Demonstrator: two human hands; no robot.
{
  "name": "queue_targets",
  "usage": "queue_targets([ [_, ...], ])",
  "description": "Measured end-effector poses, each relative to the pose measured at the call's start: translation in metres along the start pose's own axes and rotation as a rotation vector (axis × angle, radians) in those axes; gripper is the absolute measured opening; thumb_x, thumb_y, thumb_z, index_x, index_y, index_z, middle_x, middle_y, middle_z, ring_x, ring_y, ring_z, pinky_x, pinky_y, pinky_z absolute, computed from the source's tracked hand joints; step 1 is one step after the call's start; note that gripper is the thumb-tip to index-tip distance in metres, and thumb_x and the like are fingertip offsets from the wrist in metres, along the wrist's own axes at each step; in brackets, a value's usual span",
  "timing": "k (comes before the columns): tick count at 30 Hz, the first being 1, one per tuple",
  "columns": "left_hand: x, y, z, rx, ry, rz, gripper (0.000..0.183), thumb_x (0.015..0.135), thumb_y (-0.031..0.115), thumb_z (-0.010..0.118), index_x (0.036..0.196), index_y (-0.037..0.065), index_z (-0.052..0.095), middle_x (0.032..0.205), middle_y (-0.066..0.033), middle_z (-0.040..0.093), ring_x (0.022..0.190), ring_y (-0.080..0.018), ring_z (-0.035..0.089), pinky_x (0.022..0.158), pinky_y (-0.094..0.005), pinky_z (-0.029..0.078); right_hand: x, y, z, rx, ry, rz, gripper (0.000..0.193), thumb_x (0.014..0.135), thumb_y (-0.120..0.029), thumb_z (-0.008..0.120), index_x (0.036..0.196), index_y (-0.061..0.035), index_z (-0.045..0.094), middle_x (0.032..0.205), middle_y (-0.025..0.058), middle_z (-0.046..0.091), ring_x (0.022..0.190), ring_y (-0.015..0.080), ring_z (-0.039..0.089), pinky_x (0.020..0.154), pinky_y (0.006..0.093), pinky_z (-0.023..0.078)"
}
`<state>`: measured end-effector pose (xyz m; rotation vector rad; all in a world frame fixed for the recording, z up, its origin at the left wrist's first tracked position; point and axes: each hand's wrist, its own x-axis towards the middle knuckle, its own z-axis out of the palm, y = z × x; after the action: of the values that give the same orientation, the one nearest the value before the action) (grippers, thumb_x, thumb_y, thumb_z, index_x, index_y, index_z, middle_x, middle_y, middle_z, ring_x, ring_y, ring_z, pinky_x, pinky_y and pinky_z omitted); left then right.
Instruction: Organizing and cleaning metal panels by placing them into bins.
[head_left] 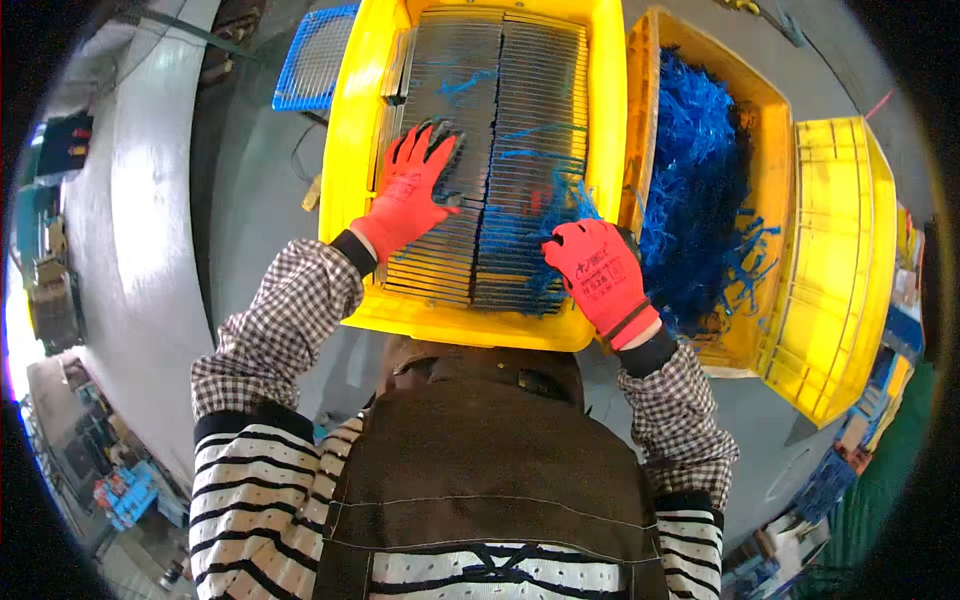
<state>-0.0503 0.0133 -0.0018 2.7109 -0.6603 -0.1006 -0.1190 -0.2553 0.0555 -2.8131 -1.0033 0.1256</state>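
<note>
Yellow crate (352, 110): plastic, rectangular, directly in front of the person. It holds two side-by-side rows of thin dark metal plates (500, 90) standing on edge, packed close from the near wall to the far one. Loose blue strapping (520, 225) trails across the right row.

Left hand (412, 190): red work glove, checked sleeve. It lies palm down on top of the left row, fingers (425, 140) spread flat and wide over the plate edges, gripping nothing.

Right hand (597, 272): red work glove, at the near right corner of the crate. Its fingers (565, 240) curl down over the near end of the right row among the blue strapping; whether they have actually closed on a plate or a strand cannot be told.

Second yellow crate (770, 130): just to the right, touching or nearly touching the first, heaped with tangled blue strapping (700, 180).

Third yellow crate (840, 270): further right, tipped so that its ribbed wall shows.

Blue crate (315, 60): beyond the first crate's left far corner, on the grey floor (250, 180).
</note>
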Motion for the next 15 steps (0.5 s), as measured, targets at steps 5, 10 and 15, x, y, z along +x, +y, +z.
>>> queue_targets([
  [5, 0.024, 0.046, 0.032, 0.11, 0.087, -0.13, 0.096, 0.063, 0.054, 0.073, 0.138, 0.009, 0.033, 0.143, -0.0183, 0.028, 0.133, -0.037, 0.023, 0.107, -0.0579, 0.01, 0.0, 0.0, 0.006, 0.006, 0.0, 0.013, 0.022, 0.07, -0.011, 0.06, 0.091, -0.0155, 0.061, 0.093, 0.0034, 0.057, 0.091, 0.0238, 0.055, 0.08, 0.0358, 0.046],
  [10, 0.008, 0.009, 0.012, 0.039, -0.035, 0.062, 0.092, 0.067, 0.049, 0.072, 0.14, 0.011, 0.031, 0.143, -0.0199, 0.028, 0.134, -0.038, 0.023, 0.111, -0.0483, 0.012, -0.004, 0.001, 0.006, -0.001, -0.029, 0.023, 0.024, 0.07, -0.011, 0.061, 0.093, -0.0158, 0.061, 0.095, 0.0035, 0.057, 0.092, 0.0235, 0.054, 0.081, 0.0358, 0.045],
  [15, 0.011, 0.049, 0.026, 0.107, 0.065, -0.161, 0.086, 0.071, 0.041, 0.071, 0.142, 0.013, 0.03, 0.144, -0.0157, 0.029, 0.134, -0.0369, 0.022, 0.11, -0.0479, 0.014, -0.002, 0.001, 0.011, 0.048, 0.179, -0.031, 0.008, 0.077, -0.013, 0.053, 0.084, -0.0161, 0.057, 0.083, 0.0025, 0.052, 0.084, 0.0195, 0.053, 0.073, 0.0322, 0.044],
])
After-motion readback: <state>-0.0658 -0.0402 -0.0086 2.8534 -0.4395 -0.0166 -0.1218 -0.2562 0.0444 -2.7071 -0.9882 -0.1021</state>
